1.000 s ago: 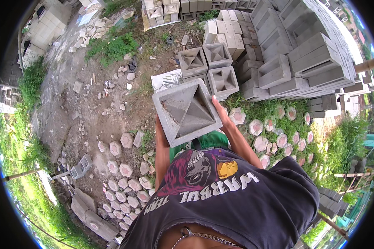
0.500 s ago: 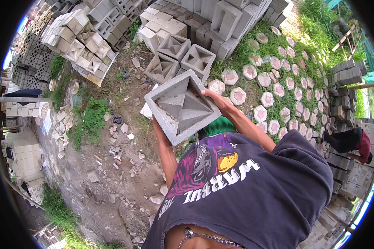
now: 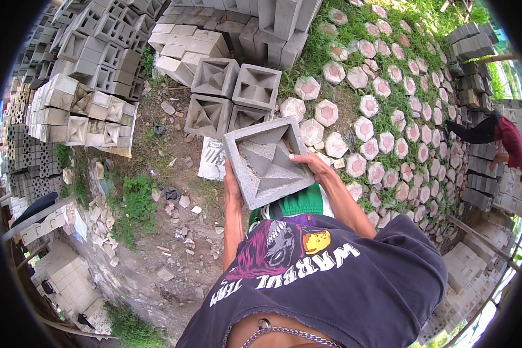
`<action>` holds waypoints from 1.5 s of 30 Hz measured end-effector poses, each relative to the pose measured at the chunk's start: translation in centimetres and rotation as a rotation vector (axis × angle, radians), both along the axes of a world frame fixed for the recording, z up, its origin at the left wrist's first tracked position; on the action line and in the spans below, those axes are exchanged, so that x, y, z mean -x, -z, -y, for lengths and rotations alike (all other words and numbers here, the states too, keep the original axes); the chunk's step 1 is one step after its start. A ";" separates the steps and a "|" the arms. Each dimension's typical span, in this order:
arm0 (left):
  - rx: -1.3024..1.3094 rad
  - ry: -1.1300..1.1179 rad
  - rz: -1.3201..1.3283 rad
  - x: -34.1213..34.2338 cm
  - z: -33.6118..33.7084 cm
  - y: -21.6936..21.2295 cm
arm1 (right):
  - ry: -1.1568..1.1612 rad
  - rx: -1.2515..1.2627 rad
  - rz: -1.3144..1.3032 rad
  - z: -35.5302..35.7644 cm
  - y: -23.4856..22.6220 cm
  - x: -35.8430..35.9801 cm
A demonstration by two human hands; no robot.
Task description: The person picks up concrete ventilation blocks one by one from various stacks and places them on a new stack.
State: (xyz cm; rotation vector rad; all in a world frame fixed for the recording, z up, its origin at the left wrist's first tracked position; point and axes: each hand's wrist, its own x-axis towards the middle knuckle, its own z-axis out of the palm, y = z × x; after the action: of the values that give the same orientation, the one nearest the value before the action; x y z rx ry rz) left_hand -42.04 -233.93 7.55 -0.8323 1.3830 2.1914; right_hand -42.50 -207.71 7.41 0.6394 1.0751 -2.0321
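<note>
Between my two hands I carry a square grey concrete block (image 3: 268, 152), with a raised rim and slanted, fan-like faces inside. My left hand (image 3: 232, 180) grips its left side, mostly hidden behind the block. At the right side my right hand (image 3: 317, 165) is closed on the rim, the thumb lying over the inner edge. Just beyond the held block, several alike blocks (image 3: 215, 76) stand close together on the ground; the nearest of them is partly covered by it.
Behind stand stacks of grey blocks (image 3: 284, 49) and a lower pile of paler blocks (image 3: 87, 113) at left. Hexagonal pavers (image 3: 365, 130) lie in grass on the right. A printed sack (image 3: 212, 159) and rubble (image 3: 167, 272) lie on the dirt. Another person (image 3: 495, 136) bends at far right.
The held block has moved slightly right and turned straighter in the view, still in both hands. My view has swung, so the block group stands farther left.
</note>
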 end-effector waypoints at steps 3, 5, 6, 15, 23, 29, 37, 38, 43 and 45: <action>0.037 0.042 0.121 2.8 0.1 1.4 | 0.112 -0.024 0.114 0.6 2.2 1.1; -0.023 0.063 0.138 4.6 0.8 4.2 | 0.165 -0.020 0.108 1.3 3.5 2.0; -0.089 0.069 0.147 5.1 1.3 5.8 | 0.203 -0.023 0.093 1.8 4.2 2.1; -0.122 0.341 0.576 9.5 3.5 16.2 | 0.456 -0.218 0.313 8.3 13.7 -1.2; -0.079 0.492 0.754 3.8 12.1 27.4 | 0.657 -0.251 0.578 16.2 18.3 -6.2; -0.127 0.314 0.756 1.8 15.0 30.3 | 0.542 -0.354 0.482 15.9 22.5 -5.2; 0.066 0.234 0.621 3.8 12.2 26.1 | 0.598 -0.316 0.391 13.6 26.6 0.0; 0.129 0.347 0.541 3.4 11.6 26.1 | 0.611 -0.324 0.356 13.4 27.0 0.7; 0.044 0.284 0.460 6.2 7.4 27.9 | 0.663 -0.300 0.226 12.5 29.8 3.8; 0.074 0.233 0.470 7.5 6.3 29.2 | 0.657 -0.314 0.199 12.1 31.3 4.6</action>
State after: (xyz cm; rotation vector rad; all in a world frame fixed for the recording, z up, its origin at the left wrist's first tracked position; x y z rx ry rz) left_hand -49.53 -240.20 -21.61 -1.0689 1.2529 1.6429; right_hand -47.11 -219.76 -23.92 1.4837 1.1733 -2.2747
